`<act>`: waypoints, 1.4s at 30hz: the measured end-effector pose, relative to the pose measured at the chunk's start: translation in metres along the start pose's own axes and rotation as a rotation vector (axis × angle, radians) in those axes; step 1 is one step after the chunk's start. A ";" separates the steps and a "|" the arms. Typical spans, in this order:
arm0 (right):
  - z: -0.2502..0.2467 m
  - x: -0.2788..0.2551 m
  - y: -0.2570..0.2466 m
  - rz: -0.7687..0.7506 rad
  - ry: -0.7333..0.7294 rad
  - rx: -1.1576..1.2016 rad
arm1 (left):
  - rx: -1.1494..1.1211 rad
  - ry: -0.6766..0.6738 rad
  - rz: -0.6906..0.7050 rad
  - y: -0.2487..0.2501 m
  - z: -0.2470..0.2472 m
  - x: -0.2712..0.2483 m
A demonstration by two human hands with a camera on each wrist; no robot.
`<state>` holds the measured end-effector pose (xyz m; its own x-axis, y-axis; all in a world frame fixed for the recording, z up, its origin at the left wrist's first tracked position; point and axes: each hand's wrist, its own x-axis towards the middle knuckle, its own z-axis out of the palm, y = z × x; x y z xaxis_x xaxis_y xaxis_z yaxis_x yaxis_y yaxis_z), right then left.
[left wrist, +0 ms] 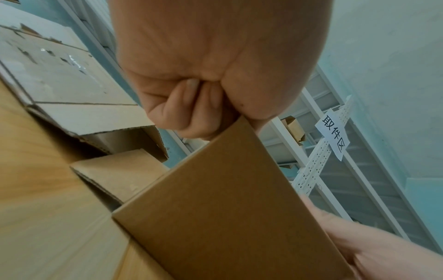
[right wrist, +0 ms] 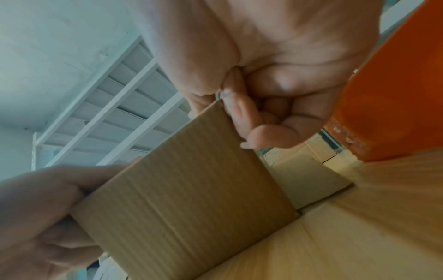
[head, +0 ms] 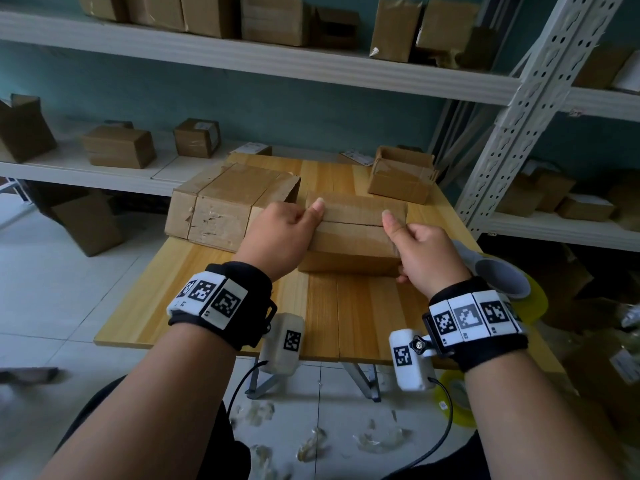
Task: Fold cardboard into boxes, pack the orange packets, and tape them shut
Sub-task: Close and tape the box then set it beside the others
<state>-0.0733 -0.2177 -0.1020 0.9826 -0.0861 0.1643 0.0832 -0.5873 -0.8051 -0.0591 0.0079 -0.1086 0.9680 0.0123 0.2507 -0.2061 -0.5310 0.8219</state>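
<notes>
A small brown cardboard box (head: 353, 237) lies on the wooden table (head: 346, 313), its two top flaps down and meeting at a seam. My left hand (head: 287, 230) holds its left end, thumb pressed on the far flap, fingers curled. My right hand (head: 422, 251) holds the right end, thumb on top near the seam. In the left wrist view the left hand (left wrist: 203, 85) has its fingers curled at the box (left wrist: 227, 208) corner. In the right wrist view the right hand (right wrist: 275, 75) grips the box (right wrist: 187, 199) edge. No orange packets show.
A large worn carton (head: 228, 202) lies just left of the box; an open box (head: 401, 178) stands at the table's back right. A tape dispenser (head: 498, 271) sits by my right wrist, with an orange body (right wrist: 395, 94) beside the hand. Shelves of boxes surround the table.
</notes>
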 end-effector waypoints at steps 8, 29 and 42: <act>-0.002 -0.001 -0.002 -0.005 0.022 -0.128 | -0.098 0.038 -0.017 0.001 0.005 -0.002; -0.002 0.000 0.001 -0.100 0.111 0.105 | -0.229 0.225 -0.048 -0.001 0.006 0.000; 0.002 -0.008 -0.013 -0.284 0.333 0.530 | -0.655 0.345 -0.002 0.010 0.000 -0.002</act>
<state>-0.0815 -0.2077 -0.0945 0.8142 -0.2797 0.5088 0.4836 -0.1582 -0.8609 -0.0629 0.0022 -0.1008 0.8907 0.3353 0.3071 -0.3524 0.0823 0.9322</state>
